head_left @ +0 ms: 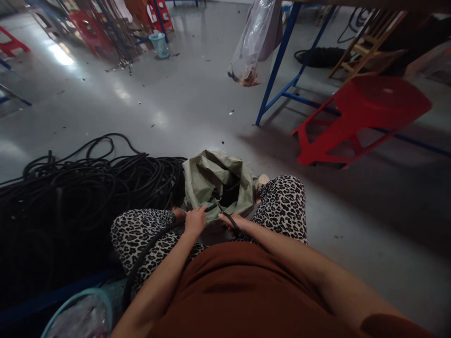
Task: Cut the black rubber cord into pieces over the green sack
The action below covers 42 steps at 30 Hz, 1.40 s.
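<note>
My left hand (195, 220) is closed around a thick black rubber hose (150, 245), whose short end pokes out past my fingers. The hose runs back over my left thigh and down beside me. In my right hand (235, 222) is a pair of scissors (228, 217) with black handles; the blades point up and left toward the hose end. Whether they touch it I cannot tell. Both hands are over the near rim of an olive woven sack (196, 180) standing open between my knees. Dark contents inside the sack are hard to make out.
A large tangled pile of black hose (105, 180) lies on the floor at left. A light blue basket (110, 305) with a plastic bag is by my left side. At right are a red stool (373, 105) and a blue table leg (278, 65), with a clear bag (250, 47) hanging nearby.
</note>
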Each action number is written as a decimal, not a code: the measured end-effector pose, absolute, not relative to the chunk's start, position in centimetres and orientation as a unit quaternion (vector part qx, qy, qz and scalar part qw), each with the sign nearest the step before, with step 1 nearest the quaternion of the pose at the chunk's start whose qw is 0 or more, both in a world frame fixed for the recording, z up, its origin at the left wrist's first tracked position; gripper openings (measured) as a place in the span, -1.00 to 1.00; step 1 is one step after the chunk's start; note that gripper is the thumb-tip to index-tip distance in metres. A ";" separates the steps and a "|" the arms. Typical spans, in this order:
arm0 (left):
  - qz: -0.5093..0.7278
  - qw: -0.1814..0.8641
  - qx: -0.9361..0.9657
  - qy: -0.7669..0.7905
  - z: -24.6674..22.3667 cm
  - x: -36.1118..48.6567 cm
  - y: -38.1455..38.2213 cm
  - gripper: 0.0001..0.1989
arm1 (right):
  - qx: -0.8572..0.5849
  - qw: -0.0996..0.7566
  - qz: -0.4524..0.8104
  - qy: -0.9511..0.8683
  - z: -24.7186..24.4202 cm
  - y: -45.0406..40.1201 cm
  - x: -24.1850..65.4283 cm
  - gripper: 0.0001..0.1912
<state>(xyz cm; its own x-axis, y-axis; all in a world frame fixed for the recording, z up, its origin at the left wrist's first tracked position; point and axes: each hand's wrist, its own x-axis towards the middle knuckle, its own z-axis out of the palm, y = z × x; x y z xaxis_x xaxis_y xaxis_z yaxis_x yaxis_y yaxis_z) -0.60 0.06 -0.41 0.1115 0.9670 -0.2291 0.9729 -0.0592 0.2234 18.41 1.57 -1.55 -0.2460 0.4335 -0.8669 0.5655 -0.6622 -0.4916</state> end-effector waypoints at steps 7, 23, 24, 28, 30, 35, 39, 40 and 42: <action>-0.005 0.148 0.738 0.659 -0.5 -0.6 0.0 -0.69 | 0.584 0.042 -0.691 0.424 -0.8 1.4 18.5 -0.39; 0.013 0.157 0.753 0.639 0.0 -0.2 -0.2 -0.70 | 0.569 0.024 -0.695 0.440 -1.8 1.1 18.5 -0.40; 0.014 0.160 0.753 0.638 0.0 -0.1 -0.2 -0.70 | 0.565 0.027 -0.696 0.442 -1.8 1.1 18.5 -0.39; 0.014 0.163 0.758 0.632 -0.1 -0.1 -0.2 -0.70 | 0.557 0.038 -0.699 0.447 -2.0 1.2 18.6 -0.36; 0.010 0.165 0.760 0.629 0.0 0.0 -0.2 -0.70 | 0.563 0.038 -0.695 0.446 -2.0 1.2 18.5 -0.35; 0.012 0.181 0.756 0.629 0.1 0.1 -0.2 -0.69 | 0.570 0.053 -0.690 0.442 -1.8 1.3 18.4 -0.36; 0.010 0.191 0.746 0.638 0.2 0.1 -0.2 -0.69 | 0.569 0.041 -0.690 0.445 -1.8 1.3 18.4 -0.36; 0.009 0.190 0.747 0.637 0.2 0.1 -0.2 -0.69 | 0.567 0.037 -0.691 0.447 -1.8 1.2 18.4 -0.35; 0.010 0.188 0.752 0.631 0.2 0.0 -0.2 -0.69 | 0.562 0.031 -0.694 0.449 -1.8 1.2 18.4 -0.35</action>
